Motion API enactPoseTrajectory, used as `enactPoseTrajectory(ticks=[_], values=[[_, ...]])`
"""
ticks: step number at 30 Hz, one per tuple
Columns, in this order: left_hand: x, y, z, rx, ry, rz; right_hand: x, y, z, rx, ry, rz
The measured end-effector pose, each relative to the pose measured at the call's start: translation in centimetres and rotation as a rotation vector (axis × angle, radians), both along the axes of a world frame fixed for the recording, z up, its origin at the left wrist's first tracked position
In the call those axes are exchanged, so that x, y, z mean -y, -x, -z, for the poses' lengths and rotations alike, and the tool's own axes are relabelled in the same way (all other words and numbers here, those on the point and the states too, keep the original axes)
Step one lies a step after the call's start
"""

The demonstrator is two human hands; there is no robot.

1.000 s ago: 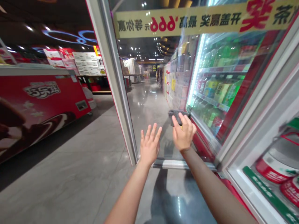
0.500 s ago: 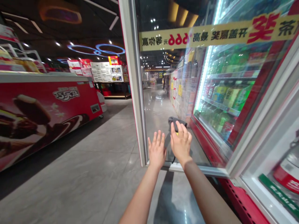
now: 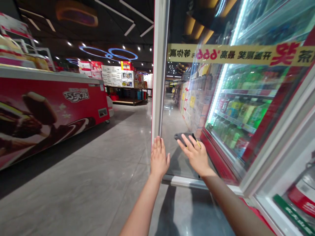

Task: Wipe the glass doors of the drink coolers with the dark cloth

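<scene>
Item: dark-grey folded cloth with a yellow edge [image 3: 178, 136], one, lying between ten and eleven o'clock of the bare right hand [image 3: 199, 158], partly under its fingers. Its long axis is running roughly from nine to three o'clock, its loose end pointing to nine and its yellow edge showing at three, beside the fingers.

Right hand: palm facing away, fingers spreading outstretched over the cloth; whether any fold is being pinched beneath, cannot tell.

Left hand [image 3: 159, 161], bare: lying at eight o'clock of the cloth, holding nothing visible, fingers straightening toward twelve over the white upright frame [image 3: 158, 82] of a tall clear glass door [image 3: 194, 114]. Actual contact, cannot tell.

Surroundings: yellow printed strip with reversed lettering [image 3: 241, 54], crossing the glass at two o'clock; lit shelves of green and yellow bottles [image 3: 242, 111], showing at three; large clear bottle with red label [image 3: 304, 195], standing at four; red chest freezer [image 3: 56, 108], standing at nine.
</scene>
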State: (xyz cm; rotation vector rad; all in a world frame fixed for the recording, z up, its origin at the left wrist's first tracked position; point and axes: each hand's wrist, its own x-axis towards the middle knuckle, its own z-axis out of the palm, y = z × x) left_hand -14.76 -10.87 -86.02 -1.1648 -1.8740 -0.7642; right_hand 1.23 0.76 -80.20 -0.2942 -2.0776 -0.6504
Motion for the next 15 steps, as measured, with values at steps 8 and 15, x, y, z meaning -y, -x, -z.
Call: enactPoseTrajectory(ticks=[8,15], values=[[1.6,1.0,-1.3,-0.014,0.072,0.067,1.1,4.1,-3.8,-0.093,0.065,0.056],[2.1,1.6,-0.7,0.01,0.055,0.019,-0.9,2.1,-4.6,0.115,-0.062,-0.057]])
